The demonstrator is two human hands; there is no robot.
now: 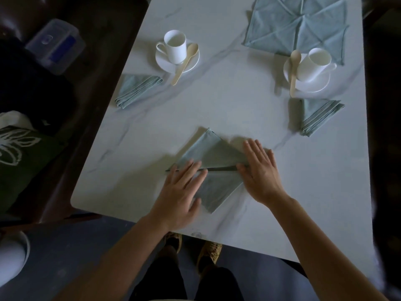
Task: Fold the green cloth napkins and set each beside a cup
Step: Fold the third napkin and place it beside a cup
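Note:
A green napkin [213,158] lies part-folded near the table's front edge, a crease running across its middle. My left hand [183,192] presses flat on its left end, fingers straight. My right hand [259,170] lies flat on its right end. One folded napkin [136,90] sits front-left of the left white cup [175,47]. Another folded napkin [318,116] lies in front of the right white cup [314,64]. An unfolded green napkin [297,25] is spread at the far right.
The white marble table [227,101] carries both cups on saucers, each with a wooden spoon [184,64]. A clear plastic box [55,45] and a green patterned cushion [19,157] sit on dark seating at the left. My shoes show under the front edge.

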